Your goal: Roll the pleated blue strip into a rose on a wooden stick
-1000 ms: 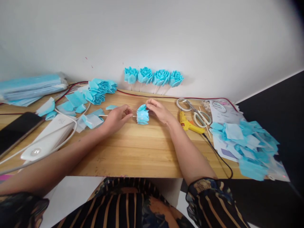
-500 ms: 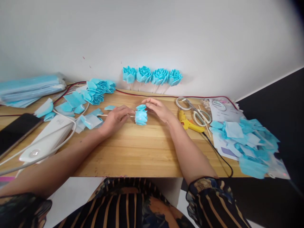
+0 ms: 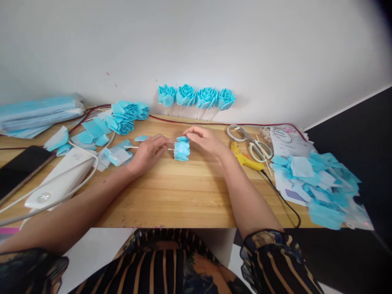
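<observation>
Between my hands a blue fabric flower (image 3: 181, 150) lies sideways on a thin wooden stick (image 3: 131, 147), its layered petals facing right. My left hand (image 3: 150, 152) grips the stick just below the flower head, fingers closed round it. At the far edge of the bloom, my right hand (image 3: 203, 140) has thumb and fingertips drawn together on an outer petal (image 3: 183, 139). The fingertips partly hide that petal. A loose blue petal piece (image 3: 141, 138) lies on the table behind my left hand.
Finished-looking blue flowers (image 3: 206, 98) lean against the wall. Right of me are scissors (image 3: 257, 150), a yellow glue gun (image 3: 245, 160) with a black cord and a pile of blue pieces (image 3: 321, 183). A phone (image 3: 23, 169), white power strip (image 3: 61, 175) and stacked masks (image 3: 39, 114) are left.
My right fingers have shifted slightly and closed in on the flower's far petal. The flower has turned a little on its stick; my left hand keeps its hold.
</observation>
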`<action>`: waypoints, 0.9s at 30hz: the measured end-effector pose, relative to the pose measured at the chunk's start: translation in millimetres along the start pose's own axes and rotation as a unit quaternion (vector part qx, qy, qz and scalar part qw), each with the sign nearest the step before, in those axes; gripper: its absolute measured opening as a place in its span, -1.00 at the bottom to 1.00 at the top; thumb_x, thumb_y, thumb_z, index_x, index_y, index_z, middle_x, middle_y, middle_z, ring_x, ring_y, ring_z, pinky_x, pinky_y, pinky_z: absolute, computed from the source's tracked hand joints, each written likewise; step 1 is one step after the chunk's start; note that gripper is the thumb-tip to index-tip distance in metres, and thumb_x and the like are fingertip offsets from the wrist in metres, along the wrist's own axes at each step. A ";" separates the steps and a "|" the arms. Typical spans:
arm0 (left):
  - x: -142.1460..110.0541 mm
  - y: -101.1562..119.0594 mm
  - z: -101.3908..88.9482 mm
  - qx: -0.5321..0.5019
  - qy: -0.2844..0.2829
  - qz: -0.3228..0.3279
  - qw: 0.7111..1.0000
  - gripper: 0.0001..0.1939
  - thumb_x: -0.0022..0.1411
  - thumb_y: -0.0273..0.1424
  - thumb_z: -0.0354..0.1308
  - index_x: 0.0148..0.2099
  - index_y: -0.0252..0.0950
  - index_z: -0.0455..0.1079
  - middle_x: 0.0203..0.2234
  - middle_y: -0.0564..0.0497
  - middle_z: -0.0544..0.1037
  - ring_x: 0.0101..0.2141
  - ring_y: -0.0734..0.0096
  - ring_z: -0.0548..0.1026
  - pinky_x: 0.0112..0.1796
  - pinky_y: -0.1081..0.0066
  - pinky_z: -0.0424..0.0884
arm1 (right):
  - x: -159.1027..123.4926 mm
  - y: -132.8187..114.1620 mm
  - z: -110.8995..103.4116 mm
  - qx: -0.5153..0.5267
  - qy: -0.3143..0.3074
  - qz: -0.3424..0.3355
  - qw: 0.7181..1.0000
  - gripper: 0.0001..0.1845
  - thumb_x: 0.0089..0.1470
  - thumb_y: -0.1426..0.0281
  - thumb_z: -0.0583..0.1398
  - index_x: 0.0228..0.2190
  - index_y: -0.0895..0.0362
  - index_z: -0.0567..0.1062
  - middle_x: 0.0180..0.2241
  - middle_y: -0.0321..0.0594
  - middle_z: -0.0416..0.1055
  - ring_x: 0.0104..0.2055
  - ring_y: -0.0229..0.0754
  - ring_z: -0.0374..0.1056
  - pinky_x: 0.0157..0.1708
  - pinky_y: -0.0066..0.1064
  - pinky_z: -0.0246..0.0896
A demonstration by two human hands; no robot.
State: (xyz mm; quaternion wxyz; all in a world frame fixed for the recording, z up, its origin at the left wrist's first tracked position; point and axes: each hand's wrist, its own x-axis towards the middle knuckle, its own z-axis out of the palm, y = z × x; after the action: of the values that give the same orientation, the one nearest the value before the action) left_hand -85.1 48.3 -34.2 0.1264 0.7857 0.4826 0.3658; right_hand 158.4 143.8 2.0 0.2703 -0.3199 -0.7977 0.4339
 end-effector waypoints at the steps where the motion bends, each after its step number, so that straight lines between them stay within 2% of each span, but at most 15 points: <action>1: 0.0 0.0 0.0 0.003 0.002 -0.003 1.000 -0.74 0.42 -0.44 0.03 -0.01 -0.28 0.53 -0.17 -0.12 0.65 -0.14 0.20 0.58 -0.10 0.25 0.43 | 0.0 -0.9 0.0 -0.010 0.000 0.000 1.000 -0.66 0.23 0.12 0.20 -0.22 0.13 0.61 -0.23 -0.19 0.59 -0.22 -0.14 0.41 -0.19 -0.32 0.24; 5: -0.1 -0.5 -0.1 0.010 -0.004 0.012 1.000 -0.71 0.45 -0.44 0.01 0.03 -0.26 0.54 -0.12 -0.12 0.64 -0.11 0.20 0.58 -0.09 0.25 0.42 | -0.2 -3.3 1.2 -0.030 0.003 0.006 1.000 -0.68 0.19 0.15 0.20 -0.26 0.14 0.59 -0.36 -0.25 0.53 -0.38 -0.22 0.31 -0.32 -0.36 0.14; 9: 0.2 -1.0 -0.5 0.024 -0.009 0.028 0.999 -0.66 0.47 -0.45 -0.02 0.10 -0.25 0.55 -0.12 -0.12 0.64 -0.12 0.21 0.58 -0.13 0.27 0.40 | 0.1 -4.9 2.8 -0.041 0.004 0.007 0.999 -0.71 0.16 0.17 0.21 -0.34 0.13 0.57 -0.43 -0.30 0.49 -0.42 -0.24 0.25 -0.35 -0.37 0.10; 18: 0.8 -4.5 0.4 0.034 -0.013 0.046 0.998 -0.62 0.50 -0.43 -0.05 0.14 -0.22 0.56 -0.15 -0.13 0.62 -0.16 0.24 0.57 -0.15 0.29 0.42 | 0.4 -5.3 -0.1 -0.064 -0.002 -0.008 0.998 -0.67 0.23 0.16 0.16 -0.38 0.11 0.57 -0.36 -0.24 0.55 -0.32 -0.17 0.34 -0.28 -0.34 0.15; 27: 1.6 -5.7 0.4 0.045 -0.007 0.062 0.997 -0.63 0.51 -0.43 -0.04 0.14 -0.20 0.57 -0.17 -0.10 0.62 -0.18 0.26 0.57 -0.19 0.30 0.40 | 0.7 -3.2 4.2 -0.037 0.003 0.002 0.999 -0.72 0.16 0.16 0.22 -0.35 0.12 0.57 -0.40 -0.27 0.53 -0.40 -0.22 0.30 -0.34 -0.36 0.12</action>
State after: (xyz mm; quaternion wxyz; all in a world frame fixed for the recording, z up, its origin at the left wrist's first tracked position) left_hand -88.2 52.6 -36.9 0.0713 0.8217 0.4480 0.3450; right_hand 154.1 140.8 2.9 0.2595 -0.3327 -0.8116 0.4042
